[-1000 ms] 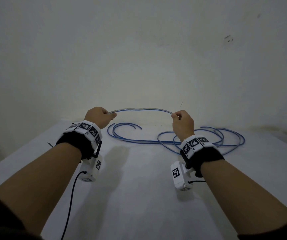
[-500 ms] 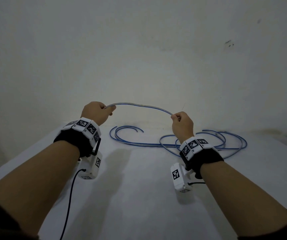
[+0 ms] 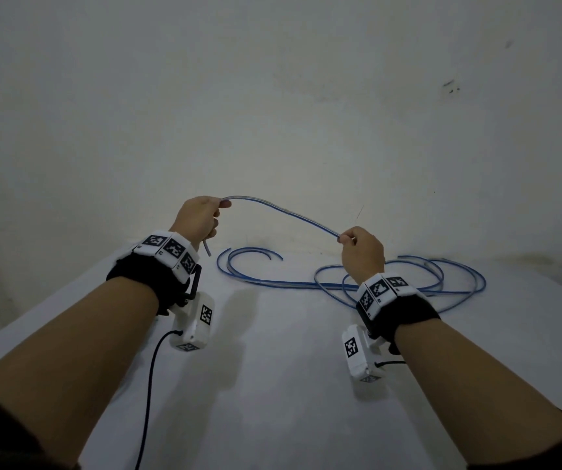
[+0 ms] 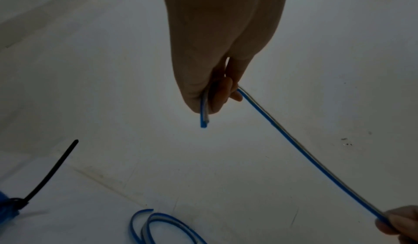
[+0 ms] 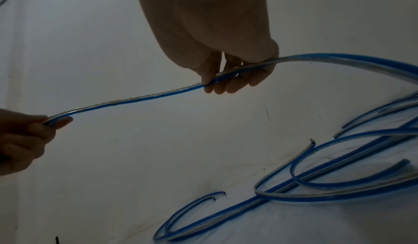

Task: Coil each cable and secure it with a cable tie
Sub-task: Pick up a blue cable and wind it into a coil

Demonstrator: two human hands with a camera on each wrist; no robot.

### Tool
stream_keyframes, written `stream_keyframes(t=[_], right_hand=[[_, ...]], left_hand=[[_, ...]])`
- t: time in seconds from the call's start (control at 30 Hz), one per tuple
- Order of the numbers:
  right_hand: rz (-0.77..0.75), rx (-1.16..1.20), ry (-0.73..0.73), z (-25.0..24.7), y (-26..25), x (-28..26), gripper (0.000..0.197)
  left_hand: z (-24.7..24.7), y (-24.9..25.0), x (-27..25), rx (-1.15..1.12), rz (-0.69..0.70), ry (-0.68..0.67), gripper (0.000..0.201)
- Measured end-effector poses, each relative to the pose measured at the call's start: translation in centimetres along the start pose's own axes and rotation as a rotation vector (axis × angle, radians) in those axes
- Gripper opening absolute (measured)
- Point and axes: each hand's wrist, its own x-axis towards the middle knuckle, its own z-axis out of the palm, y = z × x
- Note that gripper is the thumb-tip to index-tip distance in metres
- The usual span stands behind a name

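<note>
Fingers [image 3: 220, 202] of both hands pinch blue cable [image 3: 283, 213]; left hand [image 3: 198, 215] now higher, right lower.

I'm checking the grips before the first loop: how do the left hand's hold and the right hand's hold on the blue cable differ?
The left hand grips the blue cable near its cut end, a short tail poking out below; the right hand holds it further along, with the rest trailing to the table. The left hand is raised higher than the right. Both have fingers curled round the same cable, held off the table.
</note>
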Motion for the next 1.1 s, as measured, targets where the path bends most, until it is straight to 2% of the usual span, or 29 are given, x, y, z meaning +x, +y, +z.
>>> stream_keyframes(t=[0.07,0.23,0.37,0.47,0.63,0.77,0.93,1.1], right_hand=[[0.030,-0.009,0.004,-0.1,-0.2,0.0,0.020],[0.036,0.025,0.002,0.0,-0.4,-0.1,0.018],[0.022,0.066,-0.005,0.2,-0.4,-0.1,0.016],[0.015,0.085,-0.013,0.2,-0.4,-0.2,0.016],[-0.004,0.103,-0.019,0.0,-0.4,-0.2,0.018],[-0.011,0.124,-0.015,-0.1,-0.6,-0.1,0.019],[-0.024,0.130,-0.028,-0.1,-0.8,-0.1,0.020],[-0.036,0.150,-0.040,0.1,-1.0,-0.2,0.020]], left_hand=[[0.0,0.0,-0.1,0.048,0.043,0.000,0.025],[-0.2,-0.2,0.4,0.060,0.019,0.013,0.026],[-0.6,-0.8,0.6,0.195,0.029,0.033,0.024],[-0.7,-1.2,0.7,0.265,0.011,0.031,0.030],[-0.6,-0.9,0.7,0.247,0.013,0.045,0.035],[-0.6,-0.4,0.6,0.226,0.059,0.057,0.023],[-0.5,0.2,0.7,0.257,0.125,0.126,0.027],[-0.5,0.9,0.5,0.238,0.180,0.177,0.016]])
